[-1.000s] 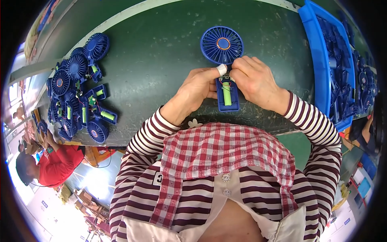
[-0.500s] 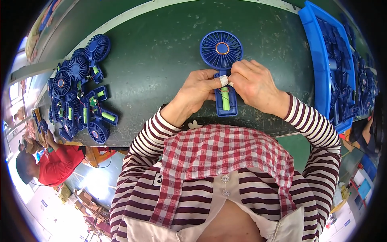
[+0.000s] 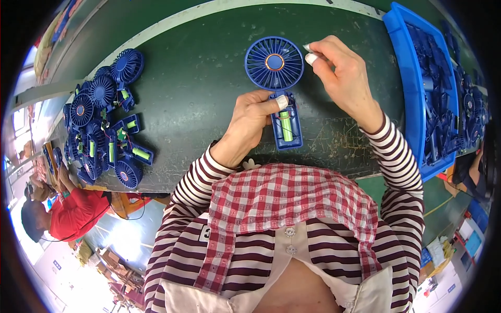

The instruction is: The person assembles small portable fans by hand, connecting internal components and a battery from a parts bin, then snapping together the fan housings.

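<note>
A blue handheld fan (image 3: 295, 130) lies on the dark green table in front of me. Its round grille faces up, and its open handle shows a green cylindrical battery (image 3: 286, 127) and thin wires. My left hand (image 3: 252, 113) is closed around the fan's neck, the white-wrapped thumb on top of the handle. Right of the grille, my right hand (image 3: 342, 73) is raised off the fan. Its thumb and index finger, both with white-covered tips, point left with a small gap between them. The other fingers are curled, and I see nothing held there.
To the left lies a pile of blue fans (image 3: 99, 91), several with green batteries and circuit boards exposed. A blue bin (image 3: 412, 99) full of dark blue parts stands on the right, more fans beyond it. A person in a red top (image 3: 78, 211) works at far left.
My right hand has left the fan's neck and moved up and right, beside the grille. The fan has shifted slightly left in my left hand.
</note>
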`<action>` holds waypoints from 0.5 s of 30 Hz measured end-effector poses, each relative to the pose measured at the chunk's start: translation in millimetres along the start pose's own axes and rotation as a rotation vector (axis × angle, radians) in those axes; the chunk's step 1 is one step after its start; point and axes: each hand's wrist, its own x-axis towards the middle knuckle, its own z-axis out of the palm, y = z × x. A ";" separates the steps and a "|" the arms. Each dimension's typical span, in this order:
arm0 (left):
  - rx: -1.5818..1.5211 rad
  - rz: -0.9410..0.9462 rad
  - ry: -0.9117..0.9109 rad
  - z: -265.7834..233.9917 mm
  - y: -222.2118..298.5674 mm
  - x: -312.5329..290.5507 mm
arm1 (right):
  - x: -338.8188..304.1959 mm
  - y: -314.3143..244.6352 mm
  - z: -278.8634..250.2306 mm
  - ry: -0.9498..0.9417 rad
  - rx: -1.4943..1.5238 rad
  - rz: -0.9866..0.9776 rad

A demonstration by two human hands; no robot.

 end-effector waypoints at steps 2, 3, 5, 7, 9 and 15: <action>-0.022 0.044 -0.004 -2.7 2.3 1.8 | -1.0 3.4 12.6 0.122 0.083 0.074; -0.026 0.071 0.009 -4.2 3.9 2.9 | -2.9 0.2 16.4 0.121 0.086 0.065; -0.038 0.120 0.027 -8.2 8.8 5.6 | -11.6 -15.1 21.2 0.187 0.360 0.303; -0.039 0.182 0.109 -8.3 14.4 9.4 | -26.5 -22.0 30.1 0.196 0.421 0.214; -0.049 0.182 0.124 -9.2 19.9 9.4 | -35.8 -34.5 38.7 0.199 0.319 0.096; -0.210 0.298 0.065 8.4 24.9 -1.2 | -49.9 -37.9 52.4 0.291 0.450 0.240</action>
